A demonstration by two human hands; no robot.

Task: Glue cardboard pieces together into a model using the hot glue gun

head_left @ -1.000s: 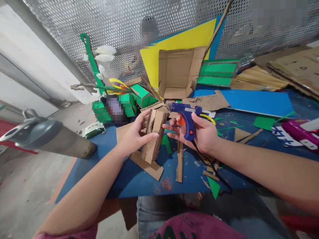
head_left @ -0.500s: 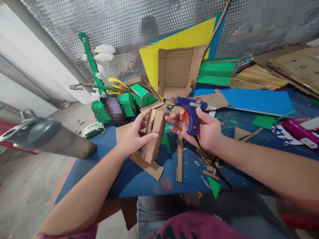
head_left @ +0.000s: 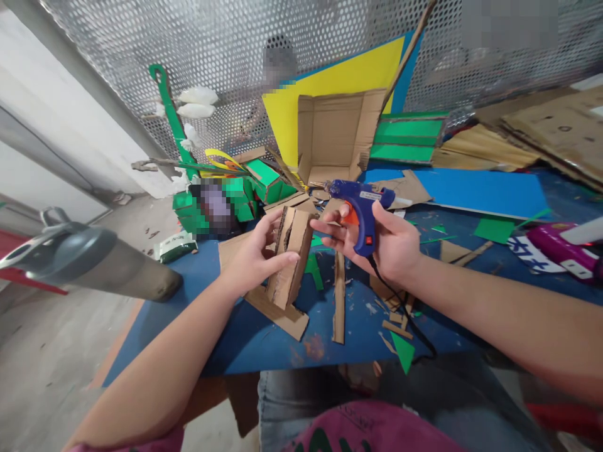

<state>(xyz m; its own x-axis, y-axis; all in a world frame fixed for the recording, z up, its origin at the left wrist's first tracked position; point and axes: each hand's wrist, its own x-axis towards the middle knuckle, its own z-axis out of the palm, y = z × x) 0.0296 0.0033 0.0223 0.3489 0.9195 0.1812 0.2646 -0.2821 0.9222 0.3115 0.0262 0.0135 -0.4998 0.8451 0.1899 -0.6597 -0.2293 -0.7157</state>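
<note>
My left hand is closed around a small cardboard box, its thumb across the near face and its fingers behind the far side. A ragged gap runs along the box's top. In my right hand is a blue hot glue gun with an orange trigger; its nozzle points left, above the box's far end and apart from it. The fingertips of my right hand come close to the box's right edge; whether they touch it I cannot tell. A black cord hangs from the gun's handle.
Cardboard strips and green scraps litter the blue table. A grey tumbler leans into view at left. Behind stand an open cardboard box and green cardboard pieces. A purple glue gun lies at right.
The glue gun in my right hand has tilted slightly, its nozzle a little higher and farther left. My left hand and the small box have hardly moved.
</note>
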